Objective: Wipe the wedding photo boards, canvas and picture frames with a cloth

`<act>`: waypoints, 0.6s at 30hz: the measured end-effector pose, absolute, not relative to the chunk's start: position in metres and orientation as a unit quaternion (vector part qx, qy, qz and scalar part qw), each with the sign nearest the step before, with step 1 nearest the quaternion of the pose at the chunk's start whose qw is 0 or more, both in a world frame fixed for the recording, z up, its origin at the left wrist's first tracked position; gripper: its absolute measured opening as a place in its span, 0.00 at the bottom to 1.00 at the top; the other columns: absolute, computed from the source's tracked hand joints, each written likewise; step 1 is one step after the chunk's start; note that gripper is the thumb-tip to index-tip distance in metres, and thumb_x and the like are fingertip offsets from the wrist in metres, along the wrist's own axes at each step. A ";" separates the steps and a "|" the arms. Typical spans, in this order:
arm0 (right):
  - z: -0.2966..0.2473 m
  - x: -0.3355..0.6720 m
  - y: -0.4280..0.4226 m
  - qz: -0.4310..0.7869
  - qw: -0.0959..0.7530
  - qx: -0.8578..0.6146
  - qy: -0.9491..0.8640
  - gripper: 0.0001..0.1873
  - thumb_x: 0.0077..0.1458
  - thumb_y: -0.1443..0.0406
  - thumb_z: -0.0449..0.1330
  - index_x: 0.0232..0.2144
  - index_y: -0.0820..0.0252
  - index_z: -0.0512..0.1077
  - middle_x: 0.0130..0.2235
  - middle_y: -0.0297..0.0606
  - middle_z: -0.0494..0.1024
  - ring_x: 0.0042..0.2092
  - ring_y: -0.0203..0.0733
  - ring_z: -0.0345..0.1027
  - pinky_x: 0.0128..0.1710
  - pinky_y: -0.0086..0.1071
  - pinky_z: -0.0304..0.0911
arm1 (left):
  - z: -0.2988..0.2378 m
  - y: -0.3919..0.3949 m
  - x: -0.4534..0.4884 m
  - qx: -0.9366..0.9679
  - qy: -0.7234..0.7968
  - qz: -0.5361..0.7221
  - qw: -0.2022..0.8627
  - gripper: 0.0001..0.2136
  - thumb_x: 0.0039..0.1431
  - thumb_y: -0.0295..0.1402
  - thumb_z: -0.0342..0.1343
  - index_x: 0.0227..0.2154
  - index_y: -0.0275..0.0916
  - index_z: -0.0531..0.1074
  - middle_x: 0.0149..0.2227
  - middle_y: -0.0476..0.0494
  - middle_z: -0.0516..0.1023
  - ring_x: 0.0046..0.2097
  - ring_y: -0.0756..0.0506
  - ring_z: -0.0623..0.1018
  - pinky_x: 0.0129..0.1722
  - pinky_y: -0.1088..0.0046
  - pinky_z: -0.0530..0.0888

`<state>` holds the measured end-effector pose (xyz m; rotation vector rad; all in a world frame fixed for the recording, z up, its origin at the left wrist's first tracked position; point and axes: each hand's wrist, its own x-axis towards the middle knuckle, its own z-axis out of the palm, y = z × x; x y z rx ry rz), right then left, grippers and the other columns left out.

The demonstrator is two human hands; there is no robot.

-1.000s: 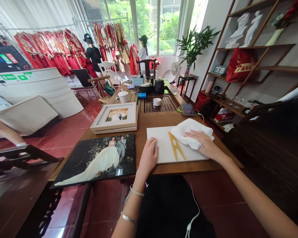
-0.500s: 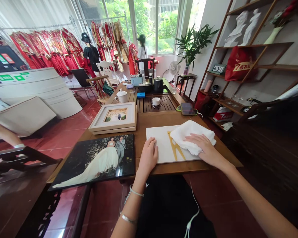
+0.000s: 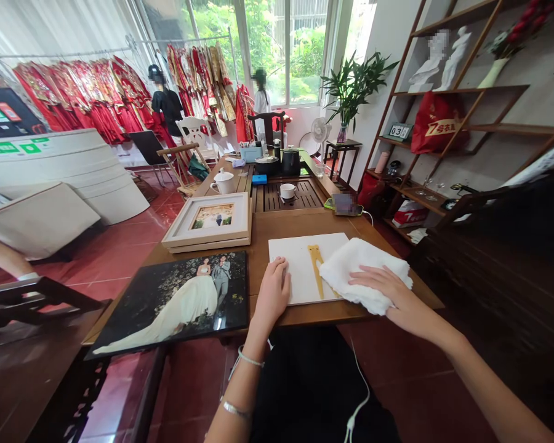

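Observation:
A white board [image 3: 298, 264] lies flat on the wooden table [image 3: 295, 224] in front of me, with a yellow stand piece [image 3: 316, 269] on its surface. My left hand [image 3: 272, 294] rests on the board's left near corner, fingers curled over its edge. My right hand [image 3: 388, 288] lies flat with spread fingers on a folded white cloth [image 3: 357, 269] that covers the board's right near part and hangs over the table's front edge.
A large glossy wedding photo [image 3: 180, 298] lies left of the board, with a stack of framed photos [image 3: 210, 220] behind it. Farther back are a tea tray [image 3: 281, 194], cups, a kettle and a phone [image 3: 345, 205]. Shelves stand on the right; another person's leg is at far left.
My right hand has slid the white cloth toward me and to the right across the board, down to its near edge. My left hand has stayed on the board's left corner.

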<state>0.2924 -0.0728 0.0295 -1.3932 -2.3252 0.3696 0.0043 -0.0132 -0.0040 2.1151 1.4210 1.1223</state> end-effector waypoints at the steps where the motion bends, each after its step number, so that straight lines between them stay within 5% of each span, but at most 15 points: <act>1: 0.028 0.291 -0.063 0.128 0.204 -0.500 -0.832 0.37 0.39 0.74 0.48 0.53 0.50 0.69 0.59 0.35 0.69 0.63 0.49 0.53 0.62 0.57 0.41 | -0.004 -0.013 0.004 0.747 0.501 0.399 0.178 0.14 0.61 0.28 0.46 0.47 0.35 0.70 0.55 0.33 0.70 0.61 0.40 0.67 0.62 0.53 0.62; 18: 0.023 0.260 0.038 0.069 0.208 -0.554 -0.803 0.35 0.40 0.74 0.48 0.54 0.56 0.68 0.57 0.39 0.70 0.62 0.53 0.53 0.61 0.59 0.41 | -0.006 -0.012 0.004 0.741 0.502 0.410 0.177 0.14 0.61 0.28 0.47 0.47 0.36 0.70 0.54 0.34 0.71 0.60 0.40 0.68 0.61 0.53 0.63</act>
